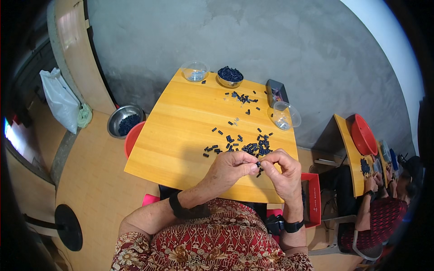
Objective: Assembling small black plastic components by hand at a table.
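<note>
Above the near part of a yellow wooden table (176,135), my left hand (233,168) and my right hand (285,174) meet fingertip to fingertip. Both pinch one small black piece (258,164), mostly covered by the fingers, so its exact kind cannot be told. Just beyond the hands lies a loose heap of short black block-like pieces (260,147), with strays spread to its left. A second, smaller scatter of black pieces (243,98) lies farther back. Tiny clear bits (236,120) rest between the two groups.
Along the table's far side stand a clear bowl (185,70), a metal bowl (230,84) of dark pieces, a dark grey box (272,86) and another clear bowl (294,119). A red crate (316,203) stands right of the table. Another person (375,217) works at a table farther right.
</note>
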The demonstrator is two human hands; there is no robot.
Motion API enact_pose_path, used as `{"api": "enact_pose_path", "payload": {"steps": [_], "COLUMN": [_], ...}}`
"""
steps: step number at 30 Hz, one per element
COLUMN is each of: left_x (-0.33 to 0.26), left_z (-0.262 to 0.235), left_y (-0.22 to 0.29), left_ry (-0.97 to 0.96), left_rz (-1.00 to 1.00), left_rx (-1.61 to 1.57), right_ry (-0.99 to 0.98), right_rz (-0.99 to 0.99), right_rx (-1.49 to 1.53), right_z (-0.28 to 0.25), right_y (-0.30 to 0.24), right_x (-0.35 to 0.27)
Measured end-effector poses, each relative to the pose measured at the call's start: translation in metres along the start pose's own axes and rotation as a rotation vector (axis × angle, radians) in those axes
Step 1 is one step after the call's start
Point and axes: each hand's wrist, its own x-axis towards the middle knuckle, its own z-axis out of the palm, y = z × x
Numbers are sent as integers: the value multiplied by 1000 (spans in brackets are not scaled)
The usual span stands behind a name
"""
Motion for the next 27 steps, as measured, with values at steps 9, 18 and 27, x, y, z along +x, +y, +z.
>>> {"api": "enact_pose_path", "payload": {"steps": [9,18,27], "left_x": [-5,2,5], "left_z": [4,-4,-15], "left_y": [3,-6,-12], "left_ry": [124,76,2], "left_rz": [119,-22,-185], "left_rx": [483,218,-278], "right_ry": [-21,1,135], "right_rz": [-403,-268,-265], "right_rx": [-570,-400,-359], "right_z": [6,9,18], "right_y": [-18,-3,1], "right_x": [0,1,3]}}
